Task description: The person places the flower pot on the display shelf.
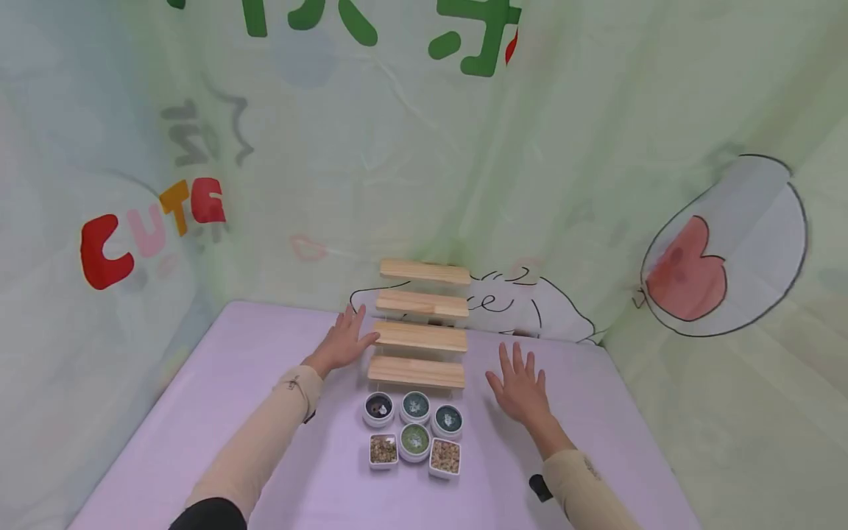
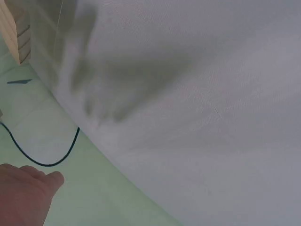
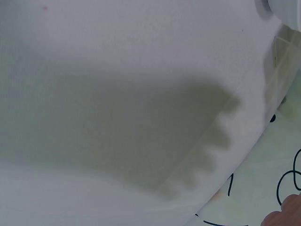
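Note:
A tiered rack with wooden shelves [image 1: 417,372] stands at the back of the table. My left hand [image 1: 343,341] is spread just left of the rack, its thumb near one shelf edge; whether it touches cannot be told. To the right of the rack, my right hand [image 1: 522,388] is spread above the table and holds nothing. Between the forearms sit round white tubs, among them a green-filled tub [image 1: 414,439] and a dark-filled tub [image 1: 379,407]. Two square white dishes, a left dish [image 1: 383,450] and a right dish [image 1: 444,457], contain small grainy pieces.
The table [image 1: 265,368] has a pale purple cover. Behind it hangs a light green curtain [image 1: 371,162] with printed letters and drawings, and more fabric encloses both sides. A black strap [image 1: 539,487] shows by the right forearm.

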`<state>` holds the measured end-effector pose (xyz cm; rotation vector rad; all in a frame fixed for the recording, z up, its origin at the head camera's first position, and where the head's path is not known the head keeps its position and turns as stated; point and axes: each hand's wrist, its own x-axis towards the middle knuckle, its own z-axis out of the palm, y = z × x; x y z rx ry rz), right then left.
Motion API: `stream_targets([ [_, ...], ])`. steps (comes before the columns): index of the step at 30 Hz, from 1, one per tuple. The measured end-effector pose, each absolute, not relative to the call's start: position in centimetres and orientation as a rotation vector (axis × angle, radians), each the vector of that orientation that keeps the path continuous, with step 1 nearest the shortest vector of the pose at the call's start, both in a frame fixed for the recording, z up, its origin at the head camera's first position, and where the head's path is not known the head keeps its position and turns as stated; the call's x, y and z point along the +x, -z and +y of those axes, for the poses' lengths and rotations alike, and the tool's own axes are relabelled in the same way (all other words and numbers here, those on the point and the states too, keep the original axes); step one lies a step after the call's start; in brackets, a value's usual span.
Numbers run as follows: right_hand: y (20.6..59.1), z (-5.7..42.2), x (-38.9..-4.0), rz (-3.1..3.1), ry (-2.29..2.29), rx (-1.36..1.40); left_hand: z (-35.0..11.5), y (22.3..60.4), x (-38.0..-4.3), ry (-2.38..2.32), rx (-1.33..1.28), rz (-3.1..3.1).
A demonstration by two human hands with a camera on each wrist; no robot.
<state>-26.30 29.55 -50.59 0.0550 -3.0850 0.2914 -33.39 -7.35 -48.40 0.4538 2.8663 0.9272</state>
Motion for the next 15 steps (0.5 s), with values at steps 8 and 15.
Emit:
stream_targets([
  [8,50.9,28.5,-24.7,-3.111,-0.342,0.114,-6.0,49.7,-33.6,-1.033,0.529,2.843],
  [15,51.0,28.1,-23.6,-3.092,-0.337,0.218,-5.1,50.1,-34.4,-1.151,0.671,2.92],
])
